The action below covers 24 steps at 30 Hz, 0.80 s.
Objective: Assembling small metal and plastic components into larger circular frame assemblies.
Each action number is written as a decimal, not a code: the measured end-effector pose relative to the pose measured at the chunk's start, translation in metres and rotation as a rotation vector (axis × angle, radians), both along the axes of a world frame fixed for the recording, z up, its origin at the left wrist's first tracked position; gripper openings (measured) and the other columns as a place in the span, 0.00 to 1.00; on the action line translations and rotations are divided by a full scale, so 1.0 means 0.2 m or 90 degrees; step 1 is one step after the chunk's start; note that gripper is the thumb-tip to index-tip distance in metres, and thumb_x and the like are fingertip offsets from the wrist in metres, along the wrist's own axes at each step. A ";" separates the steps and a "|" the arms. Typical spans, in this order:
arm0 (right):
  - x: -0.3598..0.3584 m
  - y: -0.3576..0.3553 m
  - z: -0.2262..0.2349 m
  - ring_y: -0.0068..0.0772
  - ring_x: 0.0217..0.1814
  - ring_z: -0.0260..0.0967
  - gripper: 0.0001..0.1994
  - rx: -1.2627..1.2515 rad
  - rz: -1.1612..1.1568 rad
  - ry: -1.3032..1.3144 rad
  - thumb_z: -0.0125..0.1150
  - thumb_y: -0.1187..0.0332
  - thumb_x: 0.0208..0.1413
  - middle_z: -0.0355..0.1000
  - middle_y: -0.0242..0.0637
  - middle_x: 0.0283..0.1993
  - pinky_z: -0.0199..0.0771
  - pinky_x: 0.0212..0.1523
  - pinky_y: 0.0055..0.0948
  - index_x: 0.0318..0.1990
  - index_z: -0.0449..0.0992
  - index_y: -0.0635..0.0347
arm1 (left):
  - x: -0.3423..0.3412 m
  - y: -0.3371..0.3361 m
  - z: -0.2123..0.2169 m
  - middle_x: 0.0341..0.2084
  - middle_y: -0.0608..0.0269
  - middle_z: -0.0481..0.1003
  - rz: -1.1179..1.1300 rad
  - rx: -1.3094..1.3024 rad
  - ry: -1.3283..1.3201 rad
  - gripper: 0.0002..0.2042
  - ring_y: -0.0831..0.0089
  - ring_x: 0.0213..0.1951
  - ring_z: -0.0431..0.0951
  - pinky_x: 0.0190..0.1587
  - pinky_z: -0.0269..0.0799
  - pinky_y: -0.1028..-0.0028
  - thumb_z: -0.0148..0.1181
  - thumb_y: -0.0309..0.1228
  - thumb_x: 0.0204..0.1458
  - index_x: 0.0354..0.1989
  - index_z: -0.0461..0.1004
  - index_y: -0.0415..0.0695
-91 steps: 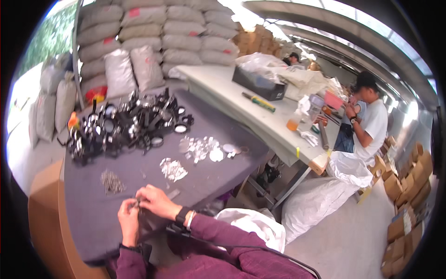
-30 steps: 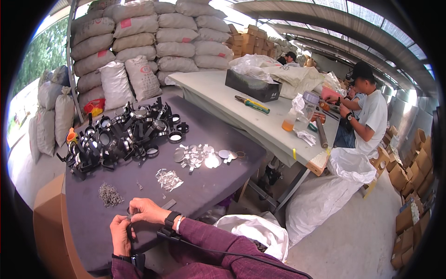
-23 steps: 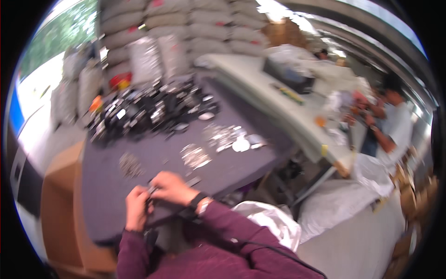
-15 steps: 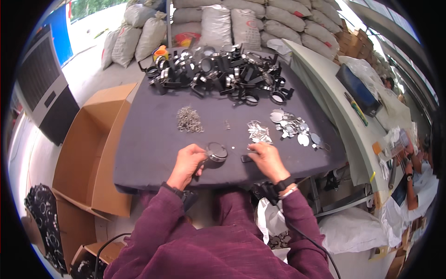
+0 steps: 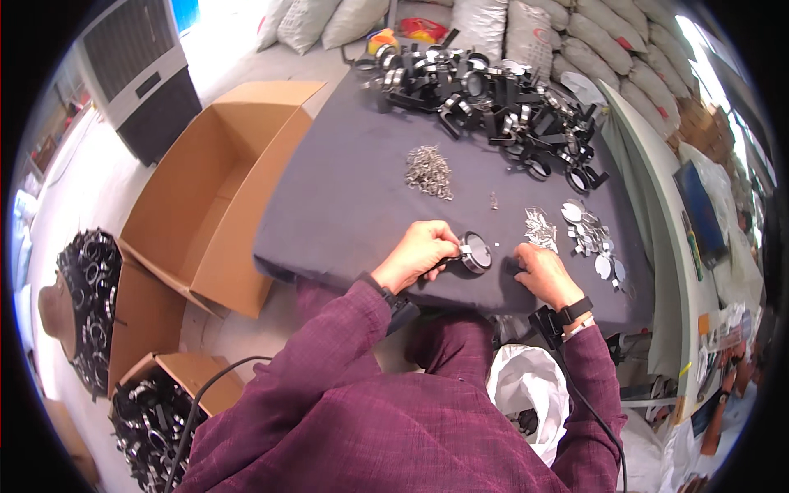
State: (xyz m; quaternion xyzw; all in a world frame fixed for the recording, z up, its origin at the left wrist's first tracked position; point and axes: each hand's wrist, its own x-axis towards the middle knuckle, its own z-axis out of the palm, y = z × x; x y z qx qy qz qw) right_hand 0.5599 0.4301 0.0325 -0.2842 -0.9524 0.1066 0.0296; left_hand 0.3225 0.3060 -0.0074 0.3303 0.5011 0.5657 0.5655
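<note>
My left hand [image 5: 421,253] is closed on a round black clamp ring [image 5: 476,253] with a metal band and a grey disc face, holding it just above the table near its front edge. To the right, my right hand [image 5: 546,278] has its fingers curled in; whatever they may hold is hidden. Just beyond it lies a heap of thin silvery pins [image 5: 539,230]. Flat round metal discs with tabs [image 5: 588,234] are spread to its right. Farther left sits a pile of small metal fasteners [image 5: 428,172].
A large heap of black ring clamps [image 5: 501,103] covers the table's far side. An open cardboard box [image 5: 215,177] stands left of the table, and boxes of black rings [image 5: 152,427] are nearer me. A white sack [image 5: 526,386] hangs open by my legs. Another person works at far right.
The view has swung left, so the table sits farther right in the picture. My left hand still grips the clamp ring. A small black piece beside my right hand no longer shows.
</note>
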 end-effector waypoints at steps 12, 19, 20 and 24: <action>-0.05 -0.11 0.01 0.27 0.28 0.68 0.14 -0.081 -0.009 0.181 0.64 0.79 0.43 0.68 0.33 0.26 0.66 0.29 0.24 0.40 0.74 0.63 | -0.02 -0.02 -0.02 0.19 0.65 0.71 -0.024 -0.014 -0.008 0.03 0.83 0.16 0.68 0.12 0.62 0.81 0.59 0.21 0.48 0.31 0.72 0.37; -0.32 -0.28 -0.01 0.31 0.37 0.71 0.10 -0.151 0.047 0.411 0.66 0.81 0.42 0.73 0.36 0.35 0.72 0.37 0.28 0.33 0.74 0.61 | -0.02 0.02 -0.01 0.19 0.66 0.72 -0.027 -0.005 0.015 0.03 0.84 0.15 0.67 0.13 0.61 0.82 0.59 0.22 0.49 0.30 0.73 0.37; -0.33 -0.27 -0.03 0.34 0.39 0.72 0.10 -0.082 0.082 0.457 0.66 0.81 0.41 0.75 0.36 0.37 0.73 0.39 0.29 0.33 0.74 0.61 | -0.01 0.03 -0.01 0.19 0.66 0.72 -0.032 -0.003 0.017 0.03 0.84 0.15 0.67 0.13 0.61 0.82 0.59 0.22 0.49 0.30 0.73 0.37; -0.33 -0.25 -0.07 0.37 0.42 0.74 0.13 -0.031 0.096 0.439 0.68 0.79 0.38 0.77 0.35 0.38 0.75 0.42 0.32 0.34 0.75 0.58 | 0.05 -0.01 -0.07 0.18 0.69 0.70 0.028 0.198 0.131 0.03 0.85 0.17 0.65 0.17 0.59 0.81 0.56 0.21 0.50 0.33 0.72 0.37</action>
